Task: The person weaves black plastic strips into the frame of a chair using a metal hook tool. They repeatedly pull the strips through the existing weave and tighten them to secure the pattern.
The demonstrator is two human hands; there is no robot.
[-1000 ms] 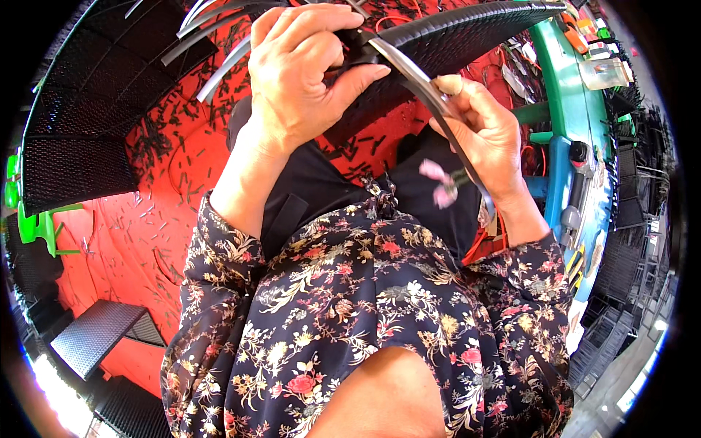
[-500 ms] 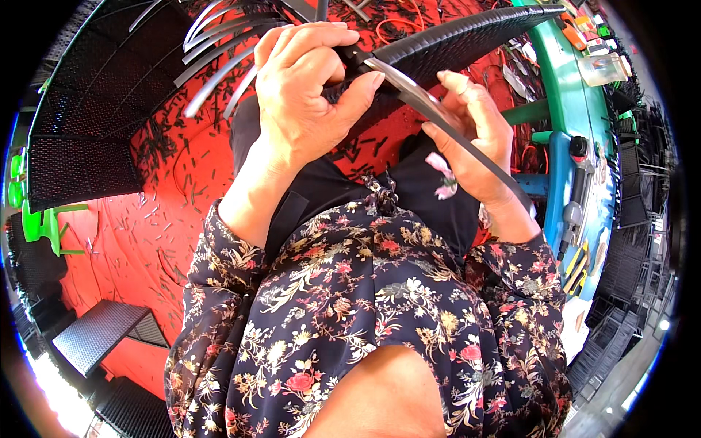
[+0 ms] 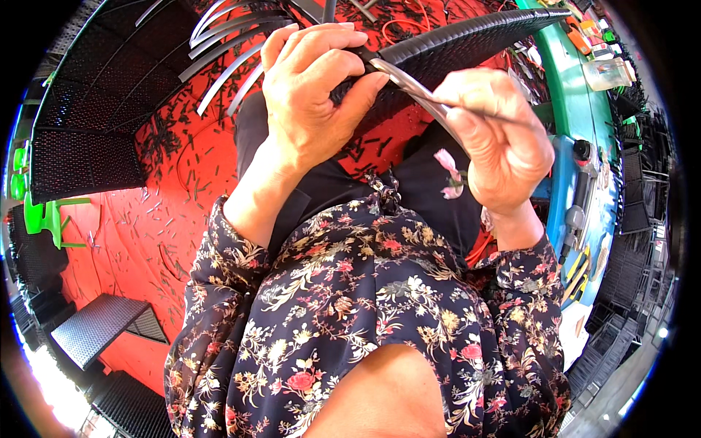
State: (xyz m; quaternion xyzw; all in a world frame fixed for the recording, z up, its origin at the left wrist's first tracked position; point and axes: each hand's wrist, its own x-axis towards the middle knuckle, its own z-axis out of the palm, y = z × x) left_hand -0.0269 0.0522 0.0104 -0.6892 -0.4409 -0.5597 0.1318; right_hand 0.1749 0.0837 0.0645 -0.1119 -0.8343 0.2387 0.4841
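My left hand (image 3: 314,95) is closed round the near end of a black woven wicker panel (image 3: 467,45), its thumb pressing at the corner. From that corner a flat dark plastic strip (image 3: 413,86) runs to my right hand (image 3: 500,135), which pinches it between thumb and fingers. Several loose strips (image 3: 232,35) of the same kind fan out beyond my left hand, curving to the left. A small pink and white piece (image 3: 450,174) hangs beside my right hand; what it is I cannot make out. My left fingers partly hide the panel's corner.
A large black woven piece (image 3: 80,124) stands at the left, near a green stool (image 3: 45,219). Short dark offcuts litter the red floor covering (image 3: 131,255). Along the right runs a green bench (image 3: 566,80), with a plastic jar (image 3: 607,74) and a power tool (image 3: 580,197) nearby.
My right hand has moved right and turned, going from loosely parted fingers beside the strip to a pinch on it. My left hand has stayed at the corner, shifting only slightly.
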